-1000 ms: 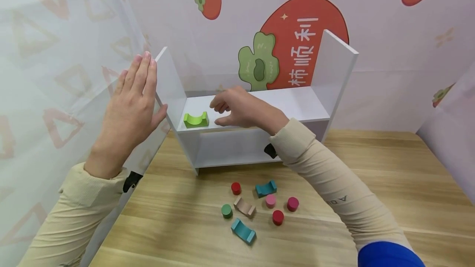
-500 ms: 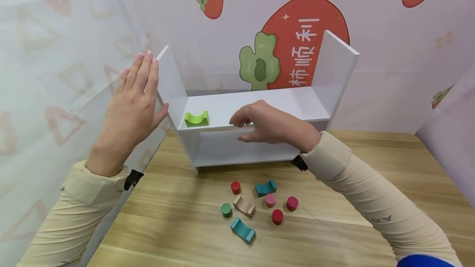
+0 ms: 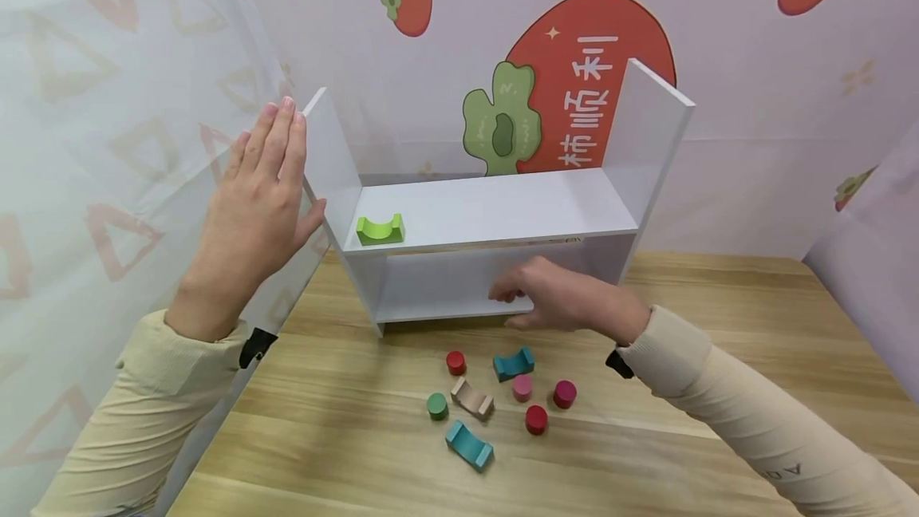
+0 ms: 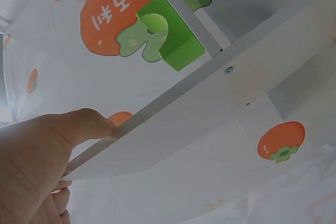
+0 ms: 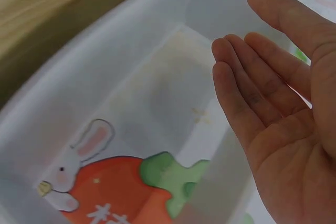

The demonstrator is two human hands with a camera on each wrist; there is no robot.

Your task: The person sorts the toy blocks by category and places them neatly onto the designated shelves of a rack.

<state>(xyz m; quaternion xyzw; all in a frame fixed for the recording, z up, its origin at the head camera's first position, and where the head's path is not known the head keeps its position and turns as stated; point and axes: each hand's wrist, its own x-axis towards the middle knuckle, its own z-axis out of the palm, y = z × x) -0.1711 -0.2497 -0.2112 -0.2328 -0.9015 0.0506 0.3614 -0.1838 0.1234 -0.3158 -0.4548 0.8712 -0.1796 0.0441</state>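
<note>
In the head view my left hand (image 3: 251, 206) rests with straight fingers along the left side panel (image 3: 332, 150) of a white shelf unit. Its thumb (image 4: 94, 124) touches the panel's front edge in the left wrist view. A bright green block with a curved hollow (image 3: 380, 230) sits on the upper board (image 3: 495, 206) at its left end. My right hand (image 3: 553, 294) is in front of the lower shelf, its fingers bent loosely and nothing between them; the right wrist view shows the bare palm (image 5: 294, 156).
On the wooden table (image 3: 323, 437) before the unit lie two teal hollowed blocks, one being (image 3: 470, 445), a tan hollowed block (image 3: 472, 399), a green cylinder (image 3: 437, 406), and several red and pink cylinders, one a red cylinder (image 3: 536, 420). Printed cloth (image 3: 754, 62) hangs behind.
My right hand has moved away from the green block on the upper board, down and to the right, empty. The left hand stays at the side panel.
</note>
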